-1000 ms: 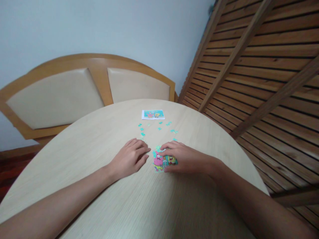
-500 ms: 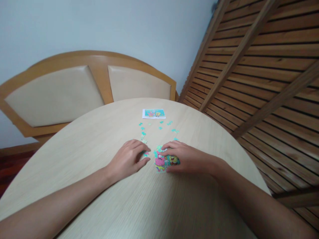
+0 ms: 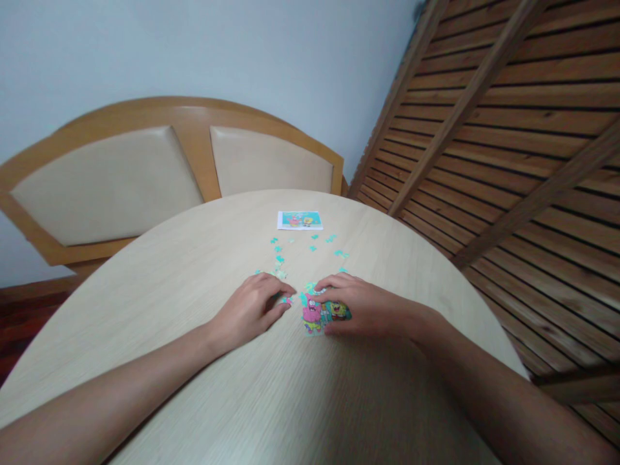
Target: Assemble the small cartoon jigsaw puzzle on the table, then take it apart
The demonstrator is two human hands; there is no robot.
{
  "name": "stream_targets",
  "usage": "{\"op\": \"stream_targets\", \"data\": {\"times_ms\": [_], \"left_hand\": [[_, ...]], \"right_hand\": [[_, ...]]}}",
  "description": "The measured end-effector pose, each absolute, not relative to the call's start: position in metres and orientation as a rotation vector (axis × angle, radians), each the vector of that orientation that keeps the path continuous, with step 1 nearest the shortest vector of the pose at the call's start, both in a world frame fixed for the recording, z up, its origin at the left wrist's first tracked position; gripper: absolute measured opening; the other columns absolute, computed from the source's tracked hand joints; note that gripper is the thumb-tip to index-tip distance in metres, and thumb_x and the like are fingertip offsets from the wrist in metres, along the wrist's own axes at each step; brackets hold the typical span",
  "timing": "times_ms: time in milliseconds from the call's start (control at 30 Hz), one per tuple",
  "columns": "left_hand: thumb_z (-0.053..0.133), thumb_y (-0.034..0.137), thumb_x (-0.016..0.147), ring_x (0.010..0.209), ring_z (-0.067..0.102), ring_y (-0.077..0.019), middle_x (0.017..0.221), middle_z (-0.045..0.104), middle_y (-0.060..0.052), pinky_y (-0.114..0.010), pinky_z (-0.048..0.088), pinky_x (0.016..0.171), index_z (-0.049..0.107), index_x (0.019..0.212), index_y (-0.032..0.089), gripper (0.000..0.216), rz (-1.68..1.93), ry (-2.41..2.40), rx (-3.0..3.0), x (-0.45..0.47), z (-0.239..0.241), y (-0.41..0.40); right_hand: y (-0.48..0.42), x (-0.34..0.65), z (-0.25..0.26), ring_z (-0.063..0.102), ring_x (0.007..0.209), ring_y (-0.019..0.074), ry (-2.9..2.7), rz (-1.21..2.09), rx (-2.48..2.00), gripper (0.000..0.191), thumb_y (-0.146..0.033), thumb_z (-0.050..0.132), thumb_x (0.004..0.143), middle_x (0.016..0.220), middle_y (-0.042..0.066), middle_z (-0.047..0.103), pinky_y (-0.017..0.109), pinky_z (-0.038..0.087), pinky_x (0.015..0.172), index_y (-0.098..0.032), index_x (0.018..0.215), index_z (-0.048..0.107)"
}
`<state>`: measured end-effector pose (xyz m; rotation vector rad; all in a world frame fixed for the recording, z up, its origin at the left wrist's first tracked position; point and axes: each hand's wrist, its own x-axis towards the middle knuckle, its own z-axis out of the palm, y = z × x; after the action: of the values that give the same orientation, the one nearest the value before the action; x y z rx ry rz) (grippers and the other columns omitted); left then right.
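While the right hand (image 3: 363, 307) is lying spread over the joined puzzle section (image 3: 312, 313), thumb by the near edge and fingers by the far one, the left hand (image 3: 249, 303) is sitting curled around a small pink-and-teal piece (image 3: 287, 300) just left of it. Can't tell if it's actually pinching that, or how hard the right is gripping. Everything's lying on the table (image 3: 242, 413), with loose teal pieces (image 3: 279, 259) and the picture card (image 3: 300, 221) farther back. What's worrying me: uneven palm pressure could be popping joints apart, and the left fingers are partly hiding their piece, so a misjudged angle could be bending a tab.
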<state>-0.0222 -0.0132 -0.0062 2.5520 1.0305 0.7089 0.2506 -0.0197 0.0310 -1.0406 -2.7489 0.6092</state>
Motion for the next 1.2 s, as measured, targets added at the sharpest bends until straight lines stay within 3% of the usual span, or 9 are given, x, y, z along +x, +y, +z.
{"op": "stream_targets", "data": {"times_ms": [1200], "left_hand": [[0.060, 0.034, 0.100, 0.097, 0.064, -0.0212, 0.101, 0.071, -0.004, -0.037, 0.045, 0.091, 0.069, 0.098, 0.024, 0.014, 0.697, 0.877, 2.554, -0.014, -0.007, -0.013]], "right_hand": [[-0.024, 0.243, 0.028, 0.056, 0.120, 0.0295, -2.745, 0.497, -1.035, 0.050, -0.050, 0.070, 0.086, 0.130, 0.013, 0.063, 0.045, 0.039, 0.106, -0.022, 0.128, 0.067]]}}
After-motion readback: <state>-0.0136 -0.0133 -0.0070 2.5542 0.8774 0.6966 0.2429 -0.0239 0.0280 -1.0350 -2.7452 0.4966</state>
